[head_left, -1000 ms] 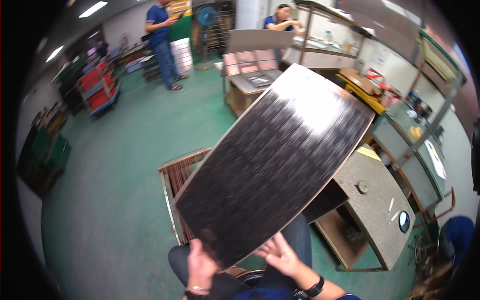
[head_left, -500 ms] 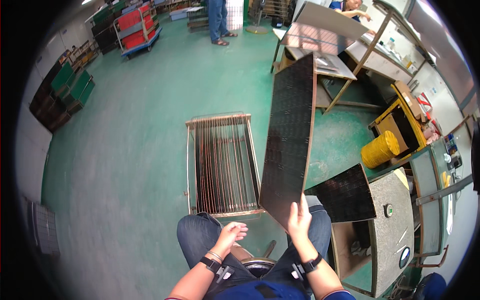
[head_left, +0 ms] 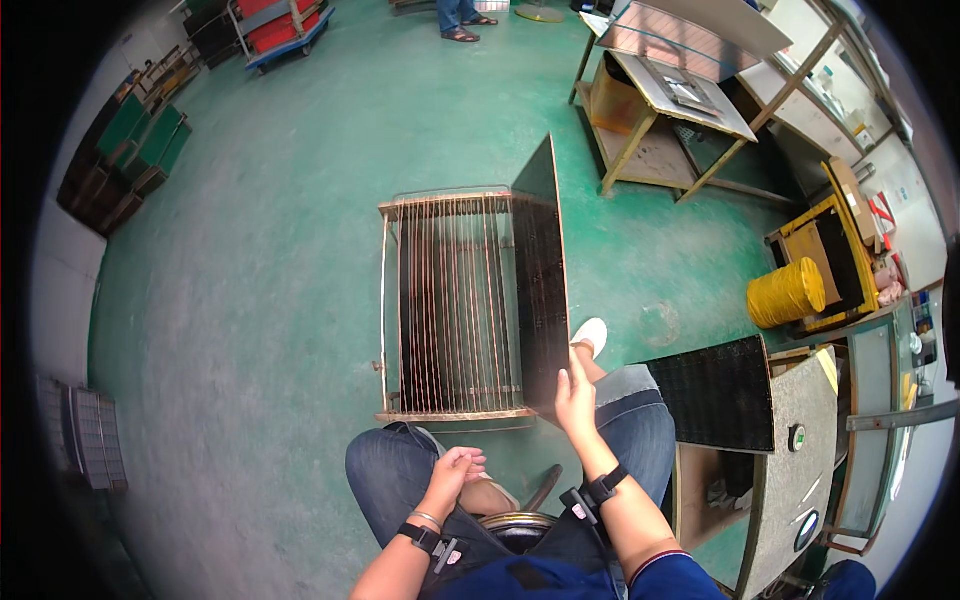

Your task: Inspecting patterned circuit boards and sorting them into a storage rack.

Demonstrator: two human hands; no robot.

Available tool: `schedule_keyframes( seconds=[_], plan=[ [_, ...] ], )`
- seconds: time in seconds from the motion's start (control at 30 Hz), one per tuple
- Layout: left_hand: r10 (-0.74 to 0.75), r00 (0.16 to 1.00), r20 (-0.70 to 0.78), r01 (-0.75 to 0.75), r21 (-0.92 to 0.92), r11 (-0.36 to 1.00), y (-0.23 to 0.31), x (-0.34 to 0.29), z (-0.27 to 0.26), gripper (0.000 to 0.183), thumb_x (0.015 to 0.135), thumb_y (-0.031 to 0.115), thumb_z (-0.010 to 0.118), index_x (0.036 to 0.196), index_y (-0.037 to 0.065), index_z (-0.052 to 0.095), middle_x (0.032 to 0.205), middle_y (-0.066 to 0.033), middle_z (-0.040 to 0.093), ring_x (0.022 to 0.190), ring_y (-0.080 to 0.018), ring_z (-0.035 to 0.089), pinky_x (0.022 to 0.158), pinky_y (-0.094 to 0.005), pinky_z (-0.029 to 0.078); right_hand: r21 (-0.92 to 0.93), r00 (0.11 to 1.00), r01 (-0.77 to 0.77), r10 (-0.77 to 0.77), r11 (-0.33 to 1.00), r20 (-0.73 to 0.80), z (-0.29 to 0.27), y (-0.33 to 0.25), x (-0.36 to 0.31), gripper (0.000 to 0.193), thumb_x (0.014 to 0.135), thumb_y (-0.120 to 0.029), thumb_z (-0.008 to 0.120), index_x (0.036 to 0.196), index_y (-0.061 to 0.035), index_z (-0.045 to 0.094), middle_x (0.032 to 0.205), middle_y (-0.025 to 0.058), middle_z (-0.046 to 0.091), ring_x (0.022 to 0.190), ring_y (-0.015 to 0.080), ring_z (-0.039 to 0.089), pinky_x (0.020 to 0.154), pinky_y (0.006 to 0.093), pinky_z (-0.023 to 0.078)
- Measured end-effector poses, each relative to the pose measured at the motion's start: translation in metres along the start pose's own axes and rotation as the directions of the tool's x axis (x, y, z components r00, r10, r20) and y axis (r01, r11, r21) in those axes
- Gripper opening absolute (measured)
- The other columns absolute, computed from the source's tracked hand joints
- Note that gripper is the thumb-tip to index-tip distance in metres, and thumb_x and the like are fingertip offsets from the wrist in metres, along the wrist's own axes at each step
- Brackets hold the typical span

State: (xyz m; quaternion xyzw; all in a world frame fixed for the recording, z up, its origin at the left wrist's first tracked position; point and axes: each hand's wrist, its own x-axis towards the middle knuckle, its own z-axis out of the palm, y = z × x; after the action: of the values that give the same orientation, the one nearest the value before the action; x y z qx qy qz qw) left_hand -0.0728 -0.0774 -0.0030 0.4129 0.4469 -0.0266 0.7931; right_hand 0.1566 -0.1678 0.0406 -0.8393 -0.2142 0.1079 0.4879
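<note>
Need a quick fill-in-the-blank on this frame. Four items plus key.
1. The dark panel is held by the grip of the person's ____ hand.
2. In the picture, the wire rack lies to the ____ of that panel.
3. The shoe showing just right of the panel is coloured ____.
4. The round drum at the right of the picture is coloured ____.

Missing words: right; left; white; yellow.

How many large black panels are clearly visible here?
2: one panel in the right hand, along the right of the rack; another panel at the left edge of the speckled bench. The rack may hide more.
</note>
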Motion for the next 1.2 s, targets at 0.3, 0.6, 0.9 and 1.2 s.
schedule_keyframes(
  seconds=[0.3, 0.6, 0.9, 1.2],
  plan=[
    [0.075, 0.993, -0.093, -0.077, -0.022, 0.997, -0.005, -0.029, -0.028, 0.023, 0.095, 0.012, 0.042, 0.108, -0.002, 0.054, 0.101, -0.0116, 0.062, 0.089, -0.0164, 0.061, 0.078, -0.0259, 0.05, 0.005, 0.997, 0.063, -0.063, 0.998, 0.04, 0.004, 0.028, 0.049, 0.041, 0.084, 0.002, 0.048, 0.125, -0.0017, 0.047, 0.111, 0.0238, 0.058, 0.113, 0.0327, 0.052, 0.095, 0.0345, 0.04],
    [0.76, 0.627, -0.172, -0.294, 0.851, 0.436, 0.044, -0.133, -0.066, 0.013, 0.082, 0.001, 0.052, 0.091, 0.0, 0.062, 0.088, -0.0117, 0.064, 0.089, -0.0267, 0.061, 0.08, -0.0343, 0.047, -0.349, 0.992, -0.099, 0.119, 0.932, 0.038, 0.052, 0.005, 0.047, 0.045, 0.086, -0.006, 0.047, 0.13, -0.0104, 0.041, 0.086, 0.0286, 0.061, 0.08, 0.0422, 0.06, 0.069, 0.0478, 0.048],
    [0.862, 0.455, -0.223, 0.068, 0.974, 0.216, 0.024, -0.144, -0.105, 0.014, 0.079, 0.012, 0.054, 0.087, 0.007, 0.065, 0.091, -0.0094, 0.063, 0.097, -0.0271, 0.056, 0.093, -0.0392, 0.036, -0.438, 0.993, 0.074, -0.108, 0.896, -0.053, 0.05, 0.009, 0.035, 0.043, 0.085, -0.008, 0.049, 0.128, -0.0108, 0.046, 0.082, 0.0305, 0.06, 0.079, 0.0443, 0.059, 0.072, 0.0487, 0.047],
    [0.818, 0.524, -0.236, 0.162, 0.971, 0.177, 0.042, -0.15, -0.096, 0.016, 0.082, 0.013, 0.053, 0.088, 0.008, 0.067, 0.094, -0.0106, 0.064, 0.099, -0.0276, 0.055, 0.091, -0.039, 0.037, -0.292, 0.996, -0.076, 0.085, 0.953, 0.019, 0.052, -0.015, 0.024, 0.043, 0.086, -0.009, 0.048, 0.128, -0.0089, 0.044, 0.076, 0.0299, 0.058, 0.074, 0.0447, 0.059, 0.066, 0.0509, 0.048]
  ],
)
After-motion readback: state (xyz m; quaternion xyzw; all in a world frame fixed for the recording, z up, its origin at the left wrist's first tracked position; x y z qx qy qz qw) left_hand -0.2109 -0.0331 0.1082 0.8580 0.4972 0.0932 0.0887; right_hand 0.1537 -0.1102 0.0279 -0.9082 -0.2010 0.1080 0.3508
